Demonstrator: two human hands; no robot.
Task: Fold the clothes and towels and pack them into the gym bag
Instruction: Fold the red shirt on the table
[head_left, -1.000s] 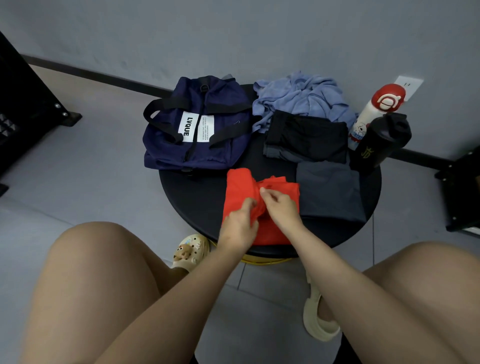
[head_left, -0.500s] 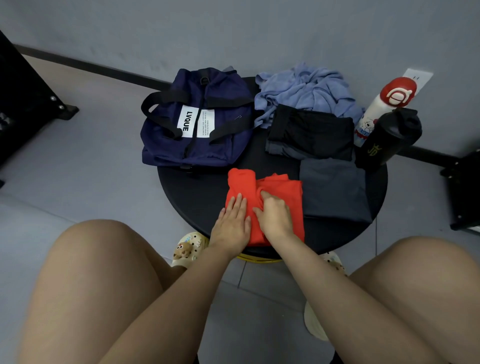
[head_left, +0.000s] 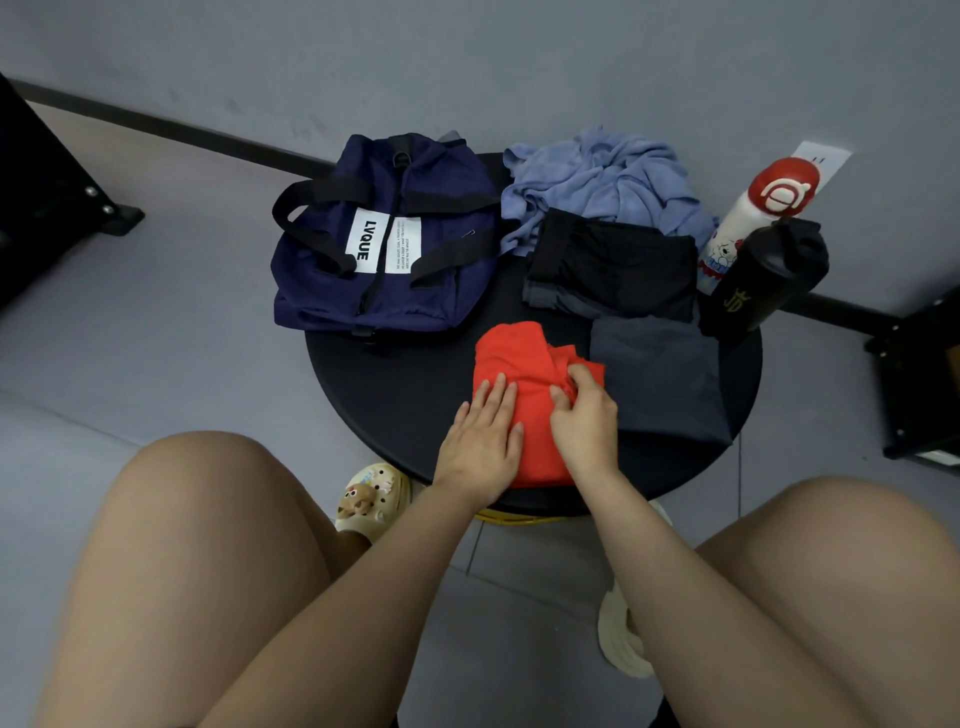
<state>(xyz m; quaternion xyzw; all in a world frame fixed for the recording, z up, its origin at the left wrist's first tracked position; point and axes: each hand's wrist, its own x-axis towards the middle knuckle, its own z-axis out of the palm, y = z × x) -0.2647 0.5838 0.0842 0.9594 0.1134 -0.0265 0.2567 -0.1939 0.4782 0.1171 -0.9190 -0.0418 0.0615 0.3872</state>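
Observation:
A red garment (head_left: 514, 358) lies partly folded at the near side of the round black table (head_left: 395, 395). My left hand (head_left: 480, 441) rests flat on its left part with fingers spread. My right hand (head_left: 584, 415) pinches a bunched fold of the red cloth at its right edge. The navy gym bag (head_left: 384, 234) with a white LVQUE label lies zipped at the table's far left. A folded dark grey piece (head_left: 660, 379) sits right of the red garment, a folded black piece (head_left: 618, 260) behind it, and a crumpled light blue cloth (head_left: 597, 176) at the back.
Two bottles stand at the table's right edge: a white one with a red cap (head_left: 753, 213) and a black one (head_left: 763, 275). My bare knees frame the near side. Black furniture legs stand on the floor at far left (head_left: 62, 197) and right (head_left: 919, 374).
My left hand let go of the red cloth and flattened on it. My right hand shifted right and gathered the cloth's right edge.

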